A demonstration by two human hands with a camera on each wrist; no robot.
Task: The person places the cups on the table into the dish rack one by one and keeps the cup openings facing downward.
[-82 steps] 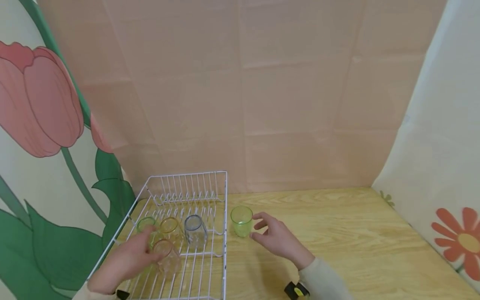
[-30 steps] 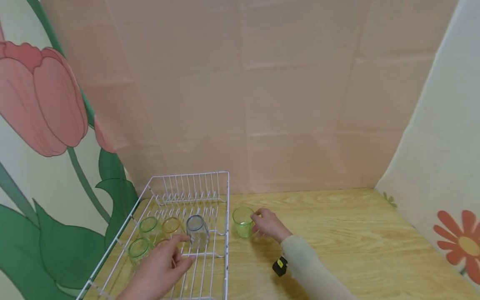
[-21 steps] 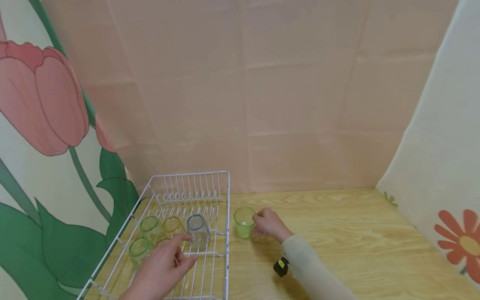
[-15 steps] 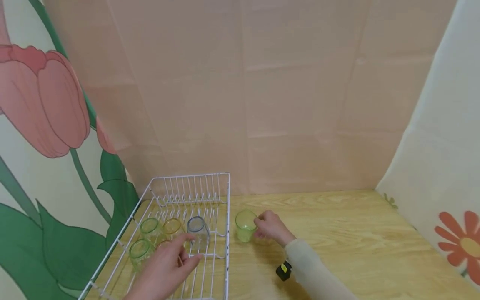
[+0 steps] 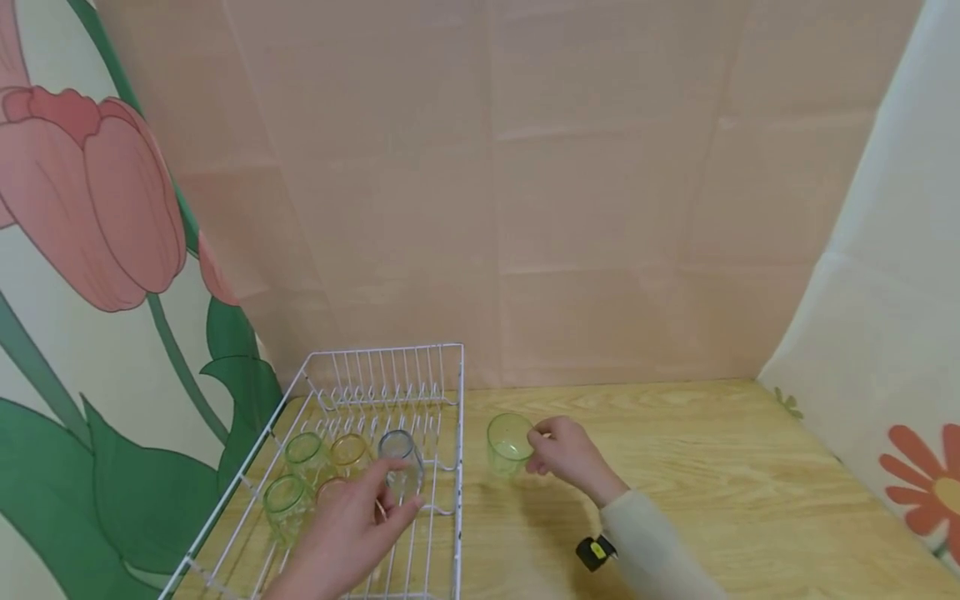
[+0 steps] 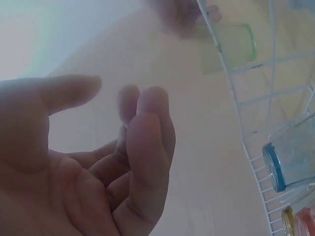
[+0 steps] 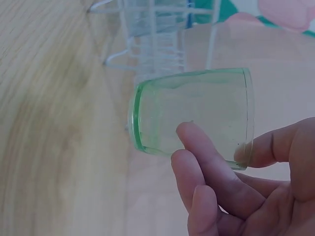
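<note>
My right hand (image 5: 573, 458) pinches a clear green glass (image 5: 508, 446) near its rim, close over the wooden table to the right of the rack. In the right wrist view the thumb is at the rim and the fingers lie along the side of the green glass (image 7: 192, 103). My left hand (image 5: 348, 529) hovers over the white wire dish rack (image 5: 461, 433), fingers loosely bent around nothing. Beyond its fingertips stands a blue-rimmed glass (image 5: 401, 462). A reddish glass (image 5: 330, 487) is mostly hidden behind this hand.
Left in the rack are two green glasses (image 5: 305, 450) and a yellow glass (image 5: 351, 450). A pinkish-brown cloth backdrop (image 5: 480, 208) rises behind the table (image 5: 712, 467). Tulip-patterned panelling (image 5: 135, 217) borders the left side.
My right hand has gone from beside the green glass to gripping it, and the glass has shifted right. My left hand has moved right, from the rack's left glasses towards the blue-rimmed one.
</note>
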